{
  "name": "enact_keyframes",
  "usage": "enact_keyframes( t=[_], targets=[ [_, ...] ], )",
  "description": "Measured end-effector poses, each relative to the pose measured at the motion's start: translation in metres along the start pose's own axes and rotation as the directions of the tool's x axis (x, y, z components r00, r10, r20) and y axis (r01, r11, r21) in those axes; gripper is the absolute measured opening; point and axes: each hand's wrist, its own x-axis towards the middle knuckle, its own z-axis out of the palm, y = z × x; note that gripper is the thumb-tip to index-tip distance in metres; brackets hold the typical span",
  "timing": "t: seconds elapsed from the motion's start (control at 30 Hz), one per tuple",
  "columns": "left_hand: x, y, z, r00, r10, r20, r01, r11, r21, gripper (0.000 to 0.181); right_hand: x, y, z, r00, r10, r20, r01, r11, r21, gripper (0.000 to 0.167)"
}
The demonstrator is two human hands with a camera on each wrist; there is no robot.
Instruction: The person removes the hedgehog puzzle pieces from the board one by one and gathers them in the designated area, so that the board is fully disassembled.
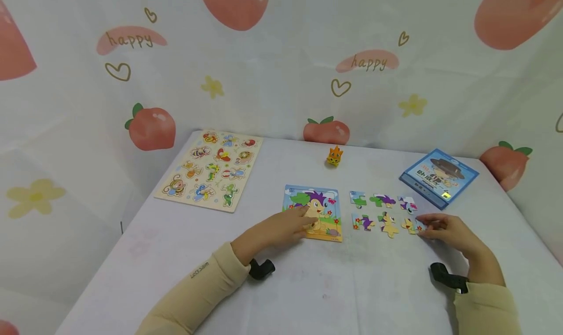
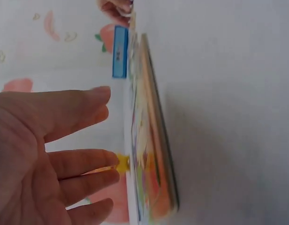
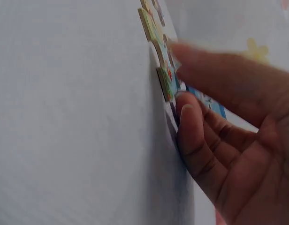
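Note:
A square puzzle board [image 1: 332,231] bears a purple-haired cartoon hedgehog. My left hand [image 1: 286,226] reaches over its left side, fingers loosely extended. In the left wrist view the fingers and thumb stand apart with nothing between them, beside the edge of the board [image 2: 159,124]. Right of the board lie loose jigsaw pieces [image 1: 389,224] in two rows. At the right end of the near row, my right hand [image 1: 448,231] has thumb and fingertips about a small jigsaw piece [image 1: 420,225] with a red flower. In the right wrist view that piece [image 3: 166,84] lies low by the fingertips.
A wooden peg board with insect figures [image 1: 206,171] lies at the back left. Near the back edge stands a small orange toy figure [image 1: 335,156]. A blue box [image 1: 440,177] sits at the back right. Behind the white table [image 1: 316,296] hangs a peach-patterned cloth [image 1: 272,76].

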Motion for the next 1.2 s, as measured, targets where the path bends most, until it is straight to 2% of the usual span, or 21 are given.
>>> enact_keyframes(
  t=[0.07, 0.23, 0.33, 0.5, 0.67, 0.93, 1.07, 1.2],
  targets=[
    [-0.003, -0.008, -0.006, 1.000, -0.015, -0.021, 0.014, 0.999, -0.048, 0.048, 0.000, -0.002, -0.003, 1.000, 0.010, 0.004, -0.010, 1.000, -0.003, 0.057],
    [-0.006, -0.030, -0.017, 0.994, -0.104, -0.045, 0.094, 0.980, -0.177, 0.052, 0.003, -0.009, -0.006, 0.999, 0.048, -0.005, -0.048, 0.999, 0.011, 0.062],
    [-0.005, -0.041, -0.018, 0.988, -0.149, -0.046, 0.136, 0.967, -0.214, 0.059, 0.008, -0.017, -0.005, 0.999, 0.042, -0.028, -0.041, 0.999, 0.013, 0.062],
    [-0.005, -0.052, -0.014, 0.984, -0.177, -0.029, 0.164, 0.953, -0.253, 0.076, 0.020, -0.039, 0.002, 0.999, -0.010, -0.043, 0.011, 1.000, 0.020, 0.059],
    [-0.007, -0.056, -0.011, 0.985, -0.171, -0.004, 0.164, 0.952, -0.260, 0.089, 0.034, -0.064, 0.012, 0.996, -0.086, -0.026, 0.087, 0.996, 0.017, 0.053],
    [-0.009, -0.055, -0.008, 0.985, -0.172, 0.018, 0.172, 0.957, -0.233, 0.087, 0.054, -0.102, 0.033, 0.982, -0.185, 0.037, 0.181, 0.980, 0.081, 0.050],
    [-0.009, -0.054, -0.008, 0.984, -0.175, 0.016, 0.174, 0.956, -0.237, 0.086, 0.062, -0.121, 0.047, 0.970, -0.228, 0.078, 0.219, 0.969, 0.117, 0.048],
    [-0.010, -0.053, -0.010, 0.983, -0.185, 0.012, 0.182, 0.952, -0.247, 0.085, 0.071, -0.140, 0.062, 0.948, -0.295, 0.120, 0.279, 0.951, 0.136, 0.045]
  ],
)
